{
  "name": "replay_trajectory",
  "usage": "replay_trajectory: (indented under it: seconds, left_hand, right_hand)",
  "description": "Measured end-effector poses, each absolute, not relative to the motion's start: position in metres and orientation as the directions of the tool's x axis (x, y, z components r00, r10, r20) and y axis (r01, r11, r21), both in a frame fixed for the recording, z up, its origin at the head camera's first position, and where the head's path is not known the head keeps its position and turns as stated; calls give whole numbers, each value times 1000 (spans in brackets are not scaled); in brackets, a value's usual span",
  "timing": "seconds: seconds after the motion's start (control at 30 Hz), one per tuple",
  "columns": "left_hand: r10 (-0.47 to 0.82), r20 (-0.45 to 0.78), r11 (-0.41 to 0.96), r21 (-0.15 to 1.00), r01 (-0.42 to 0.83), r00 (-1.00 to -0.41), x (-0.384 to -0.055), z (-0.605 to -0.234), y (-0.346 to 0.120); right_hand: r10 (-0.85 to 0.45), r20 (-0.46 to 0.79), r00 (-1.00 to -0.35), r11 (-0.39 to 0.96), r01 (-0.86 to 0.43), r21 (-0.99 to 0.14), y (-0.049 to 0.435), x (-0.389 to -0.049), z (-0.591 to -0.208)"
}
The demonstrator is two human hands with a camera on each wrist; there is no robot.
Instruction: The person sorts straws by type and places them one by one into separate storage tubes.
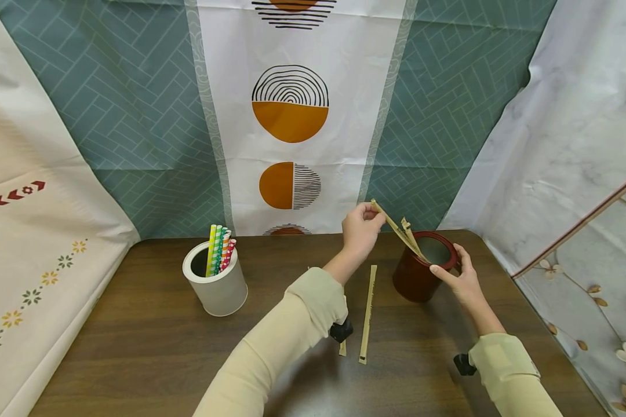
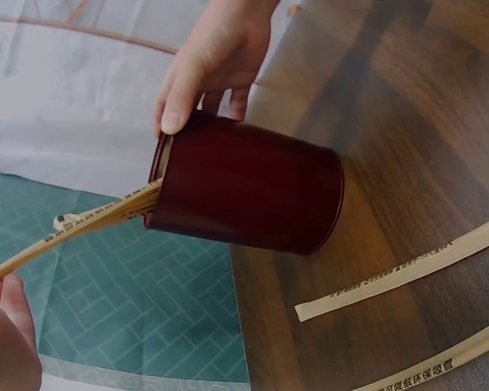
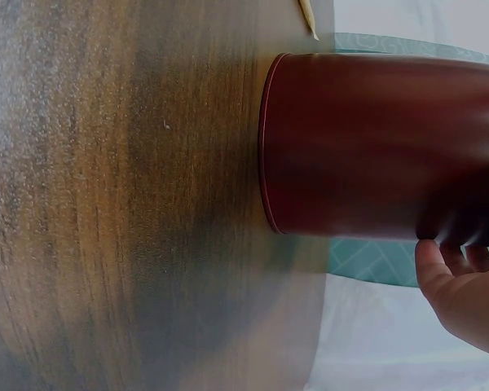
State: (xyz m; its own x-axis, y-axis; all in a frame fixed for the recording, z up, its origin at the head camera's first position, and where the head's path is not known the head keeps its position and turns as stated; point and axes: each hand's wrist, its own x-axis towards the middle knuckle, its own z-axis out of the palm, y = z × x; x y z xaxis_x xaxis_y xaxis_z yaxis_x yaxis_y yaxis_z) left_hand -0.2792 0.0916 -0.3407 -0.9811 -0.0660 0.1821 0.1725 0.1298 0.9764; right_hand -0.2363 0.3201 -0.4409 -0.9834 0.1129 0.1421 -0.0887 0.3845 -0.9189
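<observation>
At the upper end of a paper-wrapped straw [image 1: 390,222], my left hand [image 1: 360,230] pinches with thumb and fingers. The straw slants down into a dark red canister [image 1: 413,278], its lower end past the rim. Another wrapped straw [image 1: 409,233] leans out of the same canister; in the left wrist view printed characters show along the wrappers. My right hand [image 1: 463,279] grips the canister at its right side, thumb at the rim. In the right wrist view the fingers [image 3: 430,265] lie against the canister wall. The canister stands upright on the table.
Two wrapped straws lie on the brown table [image 1: 135,324]: one straw [image 1: 368,313] in full view, another straw [image 1: 342,348] mostly behind my left arm. A white canister [image 1: 220,294] with several patterned straws [image 1: 219,250] stands at left. Fabric backdrops [image 1: 292,150] border the table.
</observation>
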Motion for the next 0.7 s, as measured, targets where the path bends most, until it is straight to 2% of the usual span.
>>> replay_trajectory:
  seconds: [0.17, 0.37, 0.7]
  left_hand:
    - [0, 175, 227, 959, 170, -985, -276, -344, 94]
    - [150, 118, 251, 956, 153, -982, -272, -354, 91]
    - [123, 71, 302, 947, 106, -990, -280, -377, 79]
  right_hand:
    - [113, 139, -984, 386, -85, -919, 321, -237, -441]
    - [121, 130, -984, 381, -75, -921, 320, -237, -442]
    - [123, 125, -985, 383, -69, -921, 320, -236, -440]
